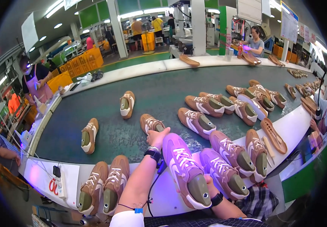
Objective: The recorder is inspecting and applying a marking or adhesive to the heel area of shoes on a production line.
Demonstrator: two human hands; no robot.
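Observation:
My right hand (211, 189) is closed around the heel part of a brown sneaker (182, 162) with white laces, lit purple, toe pointing away. An olive shoe last fills its opening. Stretched forward over the belt, my left hand (158, 138) grips the heel end of another brown sneaker (149, 122); part of its fingers is hidden. Just right of the held shoe, a purple-lit sneaker (218, 166) rests at the bench edge. A pair of brown sneakers (110, 181) stands left of my left forearm.
A green conveyor belt (95, 90) carries several more lasted sneakers (205, 106), mostly to the right. On the near ledge, a loose sole (273, 134) lies beside a brush-like tool (268, 146). Red-handled scissors (53, 185) and a power strip (62, 188) are at left. Other people work around the belt.

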